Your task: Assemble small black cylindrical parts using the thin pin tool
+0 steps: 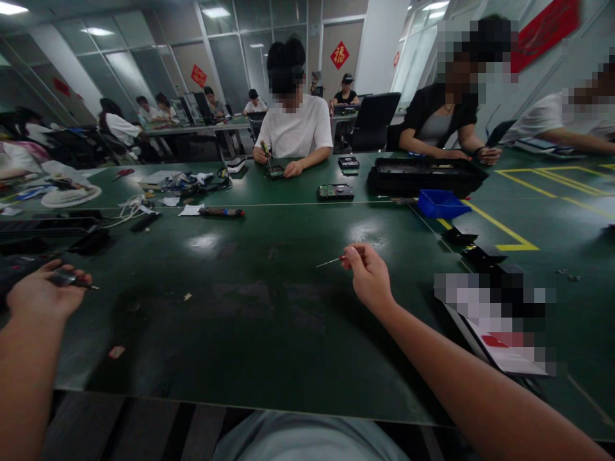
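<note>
My left hand [44, 291] is at the far left above the green table [230, 346], palm partly up. Its fingers are curled round a dark-handled screwdriver [65, 278] with a short metal tip pointing right. Right of the middle, my right hand [369, 275] pinches a thin screwdriver [331, 261] near its red collar. That slim shaft points left over bare tabletop, and most of the handle is hidden in my fingers. Neither tip touches any part.
Across the table a person [295, 128] works a screwdriver on a hard drive [276, 171]. Another hard drive [335, 191] lies nearer. A black tray [427, 176] and blue bin [442, 205] stand right; cables [196, 181] and an electric screwdriver [221, 212] lie left.
</note>
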Action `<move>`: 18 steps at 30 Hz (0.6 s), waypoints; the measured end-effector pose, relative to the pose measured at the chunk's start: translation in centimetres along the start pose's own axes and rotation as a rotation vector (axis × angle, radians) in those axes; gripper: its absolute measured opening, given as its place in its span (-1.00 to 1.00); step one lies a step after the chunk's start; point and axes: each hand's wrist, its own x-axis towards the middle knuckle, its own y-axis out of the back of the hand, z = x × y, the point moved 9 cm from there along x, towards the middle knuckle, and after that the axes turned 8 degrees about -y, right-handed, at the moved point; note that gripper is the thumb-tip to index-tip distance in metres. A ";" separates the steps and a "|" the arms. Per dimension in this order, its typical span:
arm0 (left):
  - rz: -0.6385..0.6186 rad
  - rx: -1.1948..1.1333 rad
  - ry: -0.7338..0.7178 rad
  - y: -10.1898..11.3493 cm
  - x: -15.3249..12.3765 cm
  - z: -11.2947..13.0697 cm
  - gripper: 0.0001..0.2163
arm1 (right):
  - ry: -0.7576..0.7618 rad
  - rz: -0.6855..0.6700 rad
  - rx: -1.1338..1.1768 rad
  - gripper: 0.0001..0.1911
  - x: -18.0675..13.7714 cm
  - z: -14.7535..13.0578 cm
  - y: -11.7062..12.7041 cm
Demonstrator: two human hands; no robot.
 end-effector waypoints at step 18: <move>-0.618 -0.212 0.084 -24.2 -18.8 -1.8 -0.69 | -0.004 -0.009 -0.001 -0.71 0.0 0.2 0.0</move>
